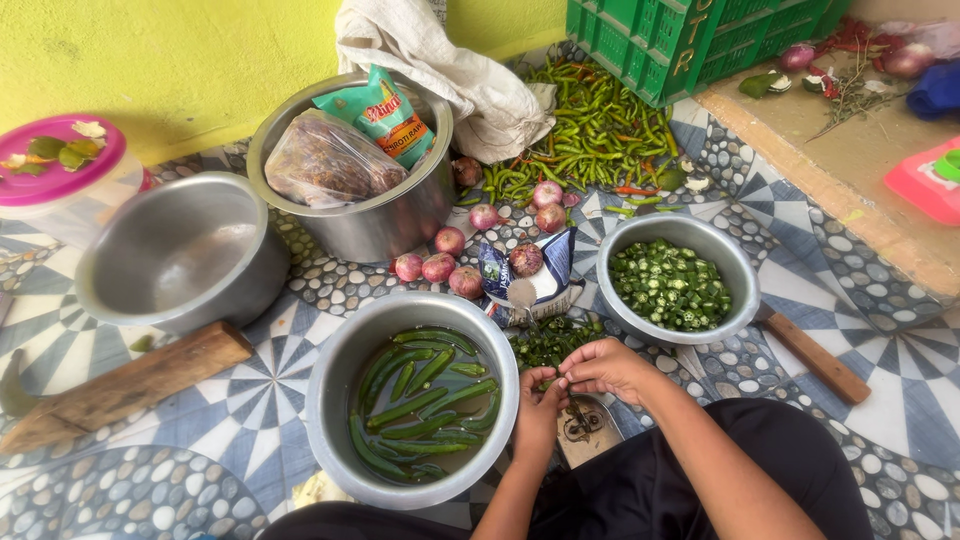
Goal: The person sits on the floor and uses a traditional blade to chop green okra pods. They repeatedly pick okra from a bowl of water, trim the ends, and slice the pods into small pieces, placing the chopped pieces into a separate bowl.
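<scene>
Steel bowls: four are being counted on the patterned tile floor [250, 400]. One empty bowl [185, 250] at the left, one big pot [380, 225] stuffed with two packets, one near bowl [335, 400] with whole green chillies in water, one right bowl [740, 275] filled with chopped green pieces.
Chillies in water: roughly a dozen long ones [425, 405] are being soaked; an exact count can't be made.
Loose chilli heap: one big pile [590, 130] is being spread out below one green crate [690, 35].
Onions: about nine small red ones [440, 265] are being scattered between the pot and a blue-white pouch [530, 275].
Wooden pieces: two are being seen, one block [130, 385] at the left, one handle [815, 355] by the right bowl.
Pink lids: one round tub lid [60, 160] far left, one pink container [925, 180] far right.
Left hand: the left hand [540, 410] is being held just beside the near bowl's rim, fingers curled toward the other hand, pinching something small and green.
Right hand: the right hand [605, 368] is being bent at the wrist, fingertips pressed together with the left's on the same bit, over a small pile of cut chilli [550, 340].
Thing being worked: it's being gripped between both hands, above the floor between the two front bowls; too small to be told exactly.
</scene>
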